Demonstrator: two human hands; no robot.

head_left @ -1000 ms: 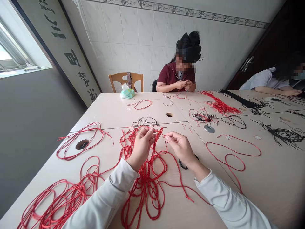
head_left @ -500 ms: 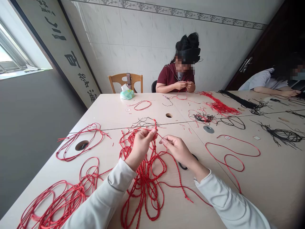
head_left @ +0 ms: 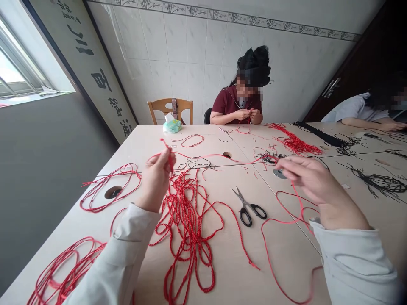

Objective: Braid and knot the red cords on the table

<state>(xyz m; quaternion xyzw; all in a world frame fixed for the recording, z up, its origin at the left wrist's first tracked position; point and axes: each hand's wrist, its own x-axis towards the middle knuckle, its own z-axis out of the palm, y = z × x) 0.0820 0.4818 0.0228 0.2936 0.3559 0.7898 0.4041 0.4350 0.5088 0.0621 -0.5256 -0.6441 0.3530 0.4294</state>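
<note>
My left hand (head_left: 159,178) is closed in a pinch on a red braided cord, whose knotted end (head_left: 163,140) sticks up above the thumb. From there a thin red cord (head_left: 219,155) stretches across to my right hand (head_left: 308,180), whose fingers are closed on it, slightly blurred. The rest of that thin cord hangs below the right hand and curves over the table. Between my arms lies a tangled heap of twisted red rope (head_left: 190,220). Black-handled scissors (head_left: 247,207) rest partly spread on the table right of the heap.
Loops of red cord (head_left: 110,186) lie at left near a round table hole (head_left: 113,192). More red and black cord bundles (head_left: 378,176) lie at right. A tissue pack (head_left: 172,125) stands at the back. Two people sit at the table, one opposite (head_left: 238,101) handling red cord.
My hands have moved apart, the left to the left and the right far to the right, drawing the thin cord out between them. The scissors have come into full view.
</note>
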